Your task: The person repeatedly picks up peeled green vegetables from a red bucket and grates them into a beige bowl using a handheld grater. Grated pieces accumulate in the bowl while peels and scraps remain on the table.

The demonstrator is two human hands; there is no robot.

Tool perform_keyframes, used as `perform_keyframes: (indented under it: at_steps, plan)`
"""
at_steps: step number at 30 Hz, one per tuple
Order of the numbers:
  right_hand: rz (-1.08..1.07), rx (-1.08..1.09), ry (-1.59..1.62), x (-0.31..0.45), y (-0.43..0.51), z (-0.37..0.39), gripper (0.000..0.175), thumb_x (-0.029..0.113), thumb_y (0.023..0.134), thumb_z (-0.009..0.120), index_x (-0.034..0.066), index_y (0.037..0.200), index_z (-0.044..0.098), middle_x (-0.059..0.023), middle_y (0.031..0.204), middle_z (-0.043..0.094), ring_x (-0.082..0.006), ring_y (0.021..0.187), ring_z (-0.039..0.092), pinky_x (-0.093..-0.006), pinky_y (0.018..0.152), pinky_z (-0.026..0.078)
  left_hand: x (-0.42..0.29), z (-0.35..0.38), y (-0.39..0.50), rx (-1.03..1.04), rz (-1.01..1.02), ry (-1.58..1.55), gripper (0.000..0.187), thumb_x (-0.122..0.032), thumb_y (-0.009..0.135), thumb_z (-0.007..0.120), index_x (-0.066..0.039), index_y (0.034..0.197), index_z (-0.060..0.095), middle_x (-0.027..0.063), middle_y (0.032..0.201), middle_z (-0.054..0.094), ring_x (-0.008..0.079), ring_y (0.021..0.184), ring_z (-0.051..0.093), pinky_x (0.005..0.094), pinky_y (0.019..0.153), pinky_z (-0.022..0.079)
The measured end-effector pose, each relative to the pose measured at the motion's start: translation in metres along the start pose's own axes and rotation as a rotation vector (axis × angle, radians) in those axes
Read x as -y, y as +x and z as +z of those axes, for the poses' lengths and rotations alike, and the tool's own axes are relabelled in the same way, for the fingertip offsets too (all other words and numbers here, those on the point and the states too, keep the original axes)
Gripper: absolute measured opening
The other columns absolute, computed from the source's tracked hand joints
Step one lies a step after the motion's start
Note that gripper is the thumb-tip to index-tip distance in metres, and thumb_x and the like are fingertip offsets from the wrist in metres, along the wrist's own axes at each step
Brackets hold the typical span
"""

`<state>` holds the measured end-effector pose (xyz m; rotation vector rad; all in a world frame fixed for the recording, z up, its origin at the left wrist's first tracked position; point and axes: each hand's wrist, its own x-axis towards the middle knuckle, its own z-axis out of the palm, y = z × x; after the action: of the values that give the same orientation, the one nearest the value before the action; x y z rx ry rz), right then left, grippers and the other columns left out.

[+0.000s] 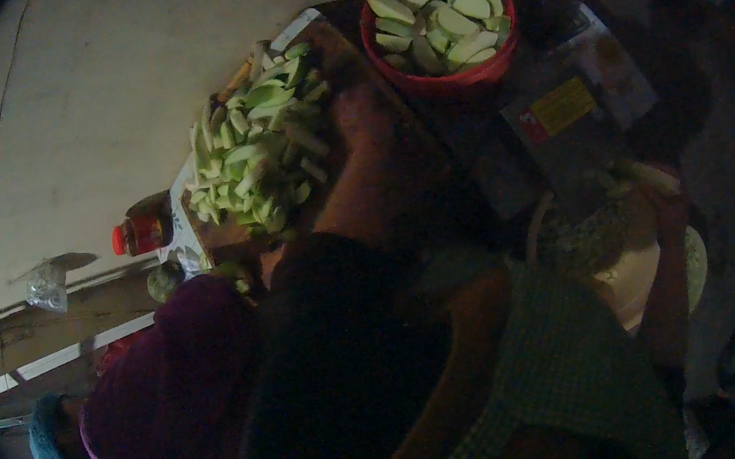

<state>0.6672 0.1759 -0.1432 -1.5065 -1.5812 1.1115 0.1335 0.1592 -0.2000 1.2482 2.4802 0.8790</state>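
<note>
At the right, a hand that appears to be my right hand [666,195] grips a pale strip of cut produce [652,177]. It is above a cream-coloured basin [634,275] holding small chopped bits, dim and partly in shadow. A bare bent arm [474,370] rises from the bottom, past green checked cloth [568,335]. Its hand is lost in the dark, and I cannot tell whether it is my left. Ahead, a heap of green and whitish cut pieces [256,153] lies on a brown board [409,123]. Similar wedges [450,21] fill a red bucket [442,84].
Beside me are a person's purple top [173,408] and blue cap [55,454], and a dark garment [339,376]. A bare limb [358,167] crosses the board. A red-lidded jar [140,236], a clear plastic bag [48,284] and a carton with a yellow label [556,110] stand around.
</note>
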Motion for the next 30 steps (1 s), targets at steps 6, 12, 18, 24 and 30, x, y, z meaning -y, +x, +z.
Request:
perform_keyframes:
  at_steps: [6,12,18,24,30]
  plan:
    - [0.105,-0.034,0.138,-0.023,0.003,-0.003,0.045,0.009,0.071,0.075,0.0042,0.112,0.057,-0.009,0.11,0.06,-0.0184,0.1,0.056,-0.0321,0.089,0.046,0.094,-0.073,0.041,0.072,0.238,0.968,0.036,-0.025,0.085,0.052,-0.012,0.119,0.053,0.0142,0.118,0.053,0.0304,0.112,0.051,0.0477,0.091,0.043]
    - [0.06,-0.007,-0.03,-0.019,0.007,0.003,0.042,0.017,0.075,0.071,0.0064,0.114,0.059,-0.0091,0.107,0.063,-0.0185,0.092,0.06,-0.033,0.083,0.05,0.097,-0.092,0.058,0.471,0.283,1.097,0.041,-0.028,0.087,0.051,-0.015,0.126,0.05,0.0136,0.131,0.049,0.0316,0.121,0.046,0.0473,0.094,0.043]
    - [0.173,-0.044,0.146,-0.015,0.025,0.014,0.042,0.008,0.072,0.074,0.0046,0.111,0.059,-0.0117,0.103,0.064,-0.0209,0.089,0.064,-0.035,0.079,0.054,0.086,-0.104,0.065,0.557,0.101,0.787,0.043,-0.035,0.089,0.051,-0.011,0.125,0.051,0.0175,0.128,0.05,0.0361,0.111,0.053,0.0463,0.089,0.045]
    - [0.118,-0.126,0.147,-0.01,0.016,0.017,0.046,0.01,0.068,0.078,0.005,0.11,0.059,-0.0097,0.104,0.063,-0.0219,0.094,0.063,-0.0368,0.081,0.054,0.103,-0.118,0.073,0.788,0.079,0.773,0.062,-0.026,0.079,0.065,-0.008,0.133,0.039,0.0211,0.118,0.053,0.0392,0.106,0.054,0.0483,0.083,0.048]
    - [0.091,-0.145,0.139,-0.012,0.009,0.02,0.046,0.009,0.066,0.078,0.0075,0.109,0.061,-0.0084,0.104,0.064,-0.0216,0.096,0.062,-0.0365,0.085,0.052,0.111,-0.116,0.055,0.636,0.421,0.888,0.083,-0.028,0.068,0.076,-0.015,0.137,0.032,0.0232,0.116,0.051,0.0412,0.106,0.052,0.0497,0.085,0.047]
